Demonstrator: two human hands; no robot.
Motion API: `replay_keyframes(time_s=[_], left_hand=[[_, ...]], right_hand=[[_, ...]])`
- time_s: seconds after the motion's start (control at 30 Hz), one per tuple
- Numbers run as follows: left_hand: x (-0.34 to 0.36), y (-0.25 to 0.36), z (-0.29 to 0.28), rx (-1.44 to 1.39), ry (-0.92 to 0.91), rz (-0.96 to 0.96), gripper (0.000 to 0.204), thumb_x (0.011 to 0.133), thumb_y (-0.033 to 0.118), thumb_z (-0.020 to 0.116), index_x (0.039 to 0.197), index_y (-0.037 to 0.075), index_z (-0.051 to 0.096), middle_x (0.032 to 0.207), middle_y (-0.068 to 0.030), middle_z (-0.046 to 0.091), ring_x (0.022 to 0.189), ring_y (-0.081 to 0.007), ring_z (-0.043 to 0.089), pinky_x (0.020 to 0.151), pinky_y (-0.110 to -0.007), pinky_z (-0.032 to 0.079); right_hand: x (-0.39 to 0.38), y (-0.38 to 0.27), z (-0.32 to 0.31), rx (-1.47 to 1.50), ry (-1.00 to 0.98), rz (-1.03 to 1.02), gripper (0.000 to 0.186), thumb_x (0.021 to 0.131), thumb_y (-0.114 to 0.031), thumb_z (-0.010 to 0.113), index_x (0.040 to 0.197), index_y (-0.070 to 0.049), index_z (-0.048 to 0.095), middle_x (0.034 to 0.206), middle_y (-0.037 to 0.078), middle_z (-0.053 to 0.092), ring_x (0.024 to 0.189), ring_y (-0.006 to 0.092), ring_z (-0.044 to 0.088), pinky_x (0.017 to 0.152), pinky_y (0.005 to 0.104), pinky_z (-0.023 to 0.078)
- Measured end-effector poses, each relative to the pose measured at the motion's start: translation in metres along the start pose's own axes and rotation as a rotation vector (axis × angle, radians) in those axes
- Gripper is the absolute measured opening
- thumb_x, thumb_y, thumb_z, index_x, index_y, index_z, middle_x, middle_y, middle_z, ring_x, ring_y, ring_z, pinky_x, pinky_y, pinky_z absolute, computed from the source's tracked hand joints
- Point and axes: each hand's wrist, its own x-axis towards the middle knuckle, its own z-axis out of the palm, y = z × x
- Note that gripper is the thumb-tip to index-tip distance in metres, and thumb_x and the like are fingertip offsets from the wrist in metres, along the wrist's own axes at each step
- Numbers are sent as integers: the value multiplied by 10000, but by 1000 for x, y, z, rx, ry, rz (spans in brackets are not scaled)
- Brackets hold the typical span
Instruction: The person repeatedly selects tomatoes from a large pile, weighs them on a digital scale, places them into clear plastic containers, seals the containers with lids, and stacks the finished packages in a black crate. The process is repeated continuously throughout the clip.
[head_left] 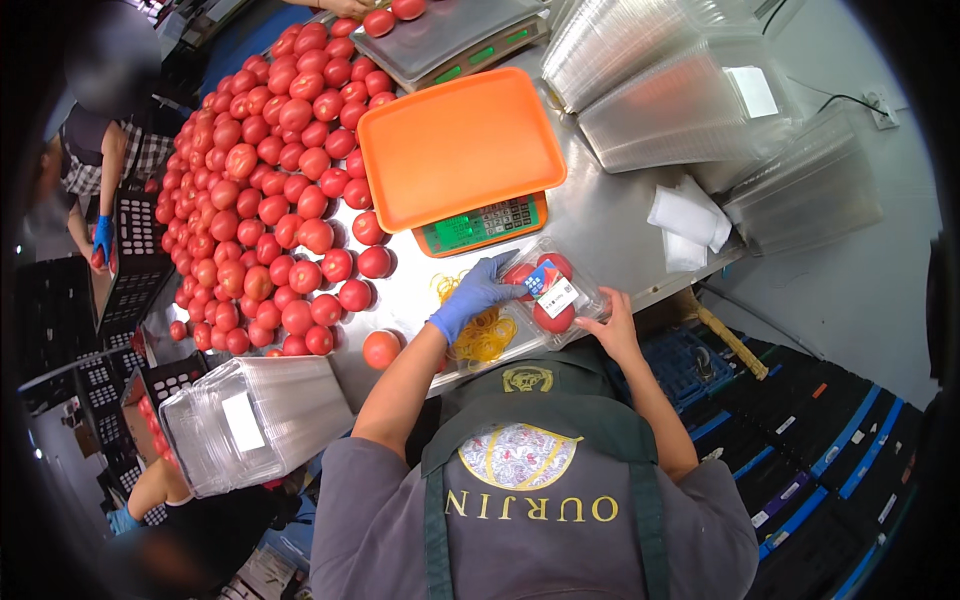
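Note:
A clear plastic box [586, 287] with several red tomatoes inside is between my two hands, at the near edge of the metal table. A printed label [556, 297] lies across its lid. My left hand [478, 297], in a blue glove, grips the box's left side. At the right side, my bare right hand [613, 328] holds the box with thumb and fingers. Yellow rubber bands [484, 338] lie in a heap below my left hand, some showing past my wrist. One loose tomato [381, 349] sits left of my left forearm.
A scale [480, 226] with an orange tray [462, 150] stands beyond the box. Many tomatoes [260, 190] are piled to the left. Stacked clear boxes stand near left [258, 425] and far right [680, 105]. White folded sheets [690, 222] lie at right. Co-workers [105, 150] are at left.

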Motion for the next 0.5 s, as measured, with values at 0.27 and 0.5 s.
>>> replay_keyframes(time_s=[0.27, 0.5], left_hand=[[-5, -4, 8, 136, 244, -65, 682, 653, 200, 849, 1216, -41, 551, 1178, -138, 567, 1006, -197, 583, 889, -302, 484], [-51, 21, 62, -614, 530, 265, 810, 723, 82, 793, 1395, 24, 344, 1280, -115, 502, 1160, -207, 523, 982, -339, 458]], right_hand=[[41, 2, 3, 720, -364, 224, 437, 740, -116, 775, 710, -133, 339, 719, -50, 358, 685, 54, 381, 609, 235, 361], [33, -66, 8, 962, -528, 182, 353, 818, -105, 693, 732, -134, 352, 726, -50, 369, 682, 48, 382, 627, 224, 360]])
